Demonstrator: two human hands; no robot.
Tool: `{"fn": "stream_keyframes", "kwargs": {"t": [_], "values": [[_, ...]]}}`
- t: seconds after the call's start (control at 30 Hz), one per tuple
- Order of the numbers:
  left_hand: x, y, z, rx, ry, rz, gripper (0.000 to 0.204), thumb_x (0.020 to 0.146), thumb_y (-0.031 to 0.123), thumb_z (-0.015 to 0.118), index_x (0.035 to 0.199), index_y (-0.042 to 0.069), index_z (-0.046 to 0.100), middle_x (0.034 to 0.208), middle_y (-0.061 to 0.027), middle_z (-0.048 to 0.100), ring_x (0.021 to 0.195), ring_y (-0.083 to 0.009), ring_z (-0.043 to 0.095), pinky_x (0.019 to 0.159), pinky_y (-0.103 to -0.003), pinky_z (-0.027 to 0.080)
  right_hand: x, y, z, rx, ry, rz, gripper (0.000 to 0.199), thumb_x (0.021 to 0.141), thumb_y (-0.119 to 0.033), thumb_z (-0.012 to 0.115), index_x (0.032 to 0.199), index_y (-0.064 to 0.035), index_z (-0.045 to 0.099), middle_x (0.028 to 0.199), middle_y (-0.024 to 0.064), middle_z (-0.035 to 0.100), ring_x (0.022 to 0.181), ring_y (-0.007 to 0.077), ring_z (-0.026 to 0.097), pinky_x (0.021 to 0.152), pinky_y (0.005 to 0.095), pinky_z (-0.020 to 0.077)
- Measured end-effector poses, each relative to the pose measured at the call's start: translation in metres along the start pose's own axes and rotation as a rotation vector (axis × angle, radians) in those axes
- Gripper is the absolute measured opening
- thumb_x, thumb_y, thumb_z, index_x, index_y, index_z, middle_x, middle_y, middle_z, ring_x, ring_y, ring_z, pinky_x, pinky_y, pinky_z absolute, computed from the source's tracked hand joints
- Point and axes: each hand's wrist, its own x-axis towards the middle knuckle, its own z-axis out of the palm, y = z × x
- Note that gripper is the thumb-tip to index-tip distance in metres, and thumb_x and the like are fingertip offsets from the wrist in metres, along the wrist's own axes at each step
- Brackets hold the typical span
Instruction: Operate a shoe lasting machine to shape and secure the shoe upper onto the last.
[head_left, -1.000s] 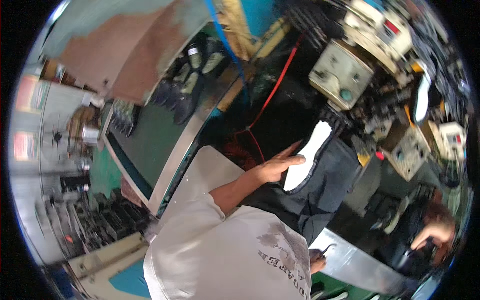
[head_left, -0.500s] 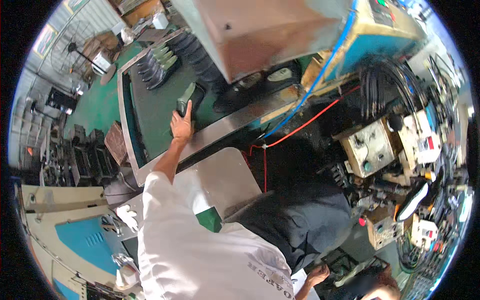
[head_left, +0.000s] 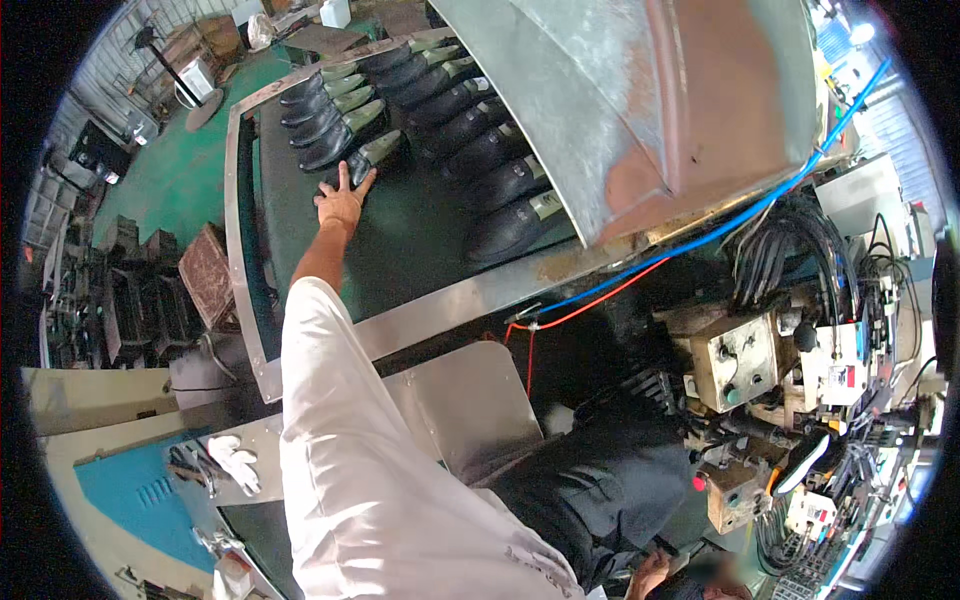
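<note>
My left hand [head_left: 341,207] reaches out with its fingers spread. Its fingertips touch the toe of a black shoe [head_left: 372,158] that has an olive-green upper part at the back, perhaps a last. This shoe sits on a dark green belt-like surface [head_left: 385,245], closest to me in a row of similar shoes [head_left: 335,135]. A second row of black shoes [head_left: 480,140] stands to the right, partly hidden by a metal hood. Low in the picture is what seems to be my right hand [head_left: 650,577], close to something dark; its fingers are too unclear to read.
A metal frame [head_left: 460,300] edges the surface. The worn metal hood [head_left: 640,110] overhangs its right side. Blue hose [head_left: 640,265] and red hose [head_left: 600,307] run beside it. Control boxes [head_left: 735,365] stand right; white gloves [head_left: 233,462] lie left. A person [head_left: 715,592] is at the lower right.
My left hand has moved away and slightly left with the shoe, setting it at the near end of the left row. Its grip has loosened and the fingers have spread. The view has shifted.
</note>
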Motion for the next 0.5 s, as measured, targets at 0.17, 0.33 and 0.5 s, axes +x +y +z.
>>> {"fn": "stream_keyframes", "kwargs": {"t": [0.17, 0.33, 0.5], "values": [[0.034, -0.017, 0.005, 0.054, 0.000, 0.002, 0.085, 0.112, 0.009, 0.044, 0.168, 0.060, 0.006, 0.182, -0.0153, -0.001, 0.147, -0.0610, 0.042, 0.111, -0.064, 0.050, 0.023, 0.048, 0.023, 0.002, 0.050, -0.199, 0.041, 0.103, -0.039, 0.066, 0.129, -0.0096, 0.078, 0.107, 0.0135, 0.080, 0.076, 0.0299, 0.069, 0.073, 0.0420, 0.0571], [0.049, -0.015, 0.008, 0.112, 0.097, 0.014, 0.091, 0.110, 0.006, 0.049, 0.169, 0.057, 0.003, 0.181, -0.0197, -0.003, 0.141, -0.0658, 0.046, 0.107, -0.063, 0.053, 0.027, 0.042, 0.024, 0.354, 0.163, -0.201, 0.035, 0.101, -0.028, 0.066, 0.122, -0.0019, 0.076, 0.098, 0.0170, 0.077, 0.077, 0.0299, 0.069, 0.070, 0.0392, 0.0565], [0.002, 0.050, 0.045, 0.107, -0.130, -0.118, 0.075, 0.110, 0.017, 0.052, 0.174, 0.038, 0.018, 0.177, -0.0319, -0.003, 0.116, -0.0723, 0.059, 0.097, -0.070, 0.055, 0.021, 0.100, 0.045, 0.806, -0.080, 0.171, 0.035, 0.099, -0.016, 0.072, 0.129, 0.0014, 0.073, 0.105, 0.0160, 0.080, 0.073, 0.0238, 0.066, 0.064, 0.0355, 0.0549]]}}
